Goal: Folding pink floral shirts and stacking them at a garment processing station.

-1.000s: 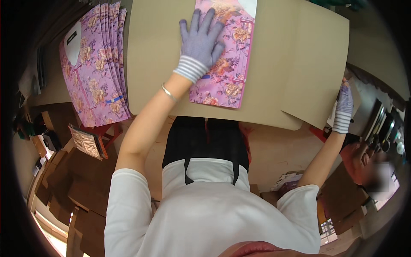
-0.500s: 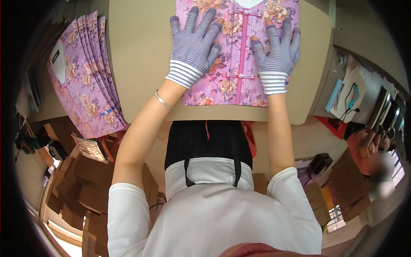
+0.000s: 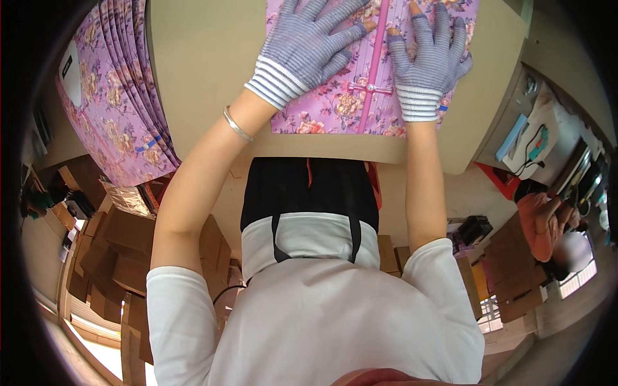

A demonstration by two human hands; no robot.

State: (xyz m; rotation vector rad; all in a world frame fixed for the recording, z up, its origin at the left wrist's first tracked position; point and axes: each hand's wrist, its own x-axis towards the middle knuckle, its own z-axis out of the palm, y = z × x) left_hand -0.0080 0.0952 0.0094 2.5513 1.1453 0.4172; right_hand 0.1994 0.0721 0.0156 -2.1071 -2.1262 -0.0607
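A folded purple garment (image 3: 351,105) with a floral print lies flat on the table in front of me. Pink piping runs down its middle, crossed by a pink knotted fastening. My left hand (image 3: 309,48), in a grey-and-white striped glove, rests on the garment's left half with fingers spread, the longest cut off by the top edge. On the right half, my right hand (image 3: 428,67) lies in a matching glove, fingers stretched out and apart. Some bare fingertips show on both hands. Both palms face down, and neither hand grips anything. The garment's upper part is out of view.
To the left hangs an overlapping stack of like purple garments (image 3: 112,109). The beige table (image 3: 206,83) has its near edge just before my body. On the right are a light blue object (image 3: 512,137) and a seated co-worker (image 3: 547,222). Cardboard boxes (image 3: 129,248) stand lower left.
My left hand has turned, its fingers now fanned up and to the right across the garment. My right hand stays flat on the right half. The whole view has shifted slightly.
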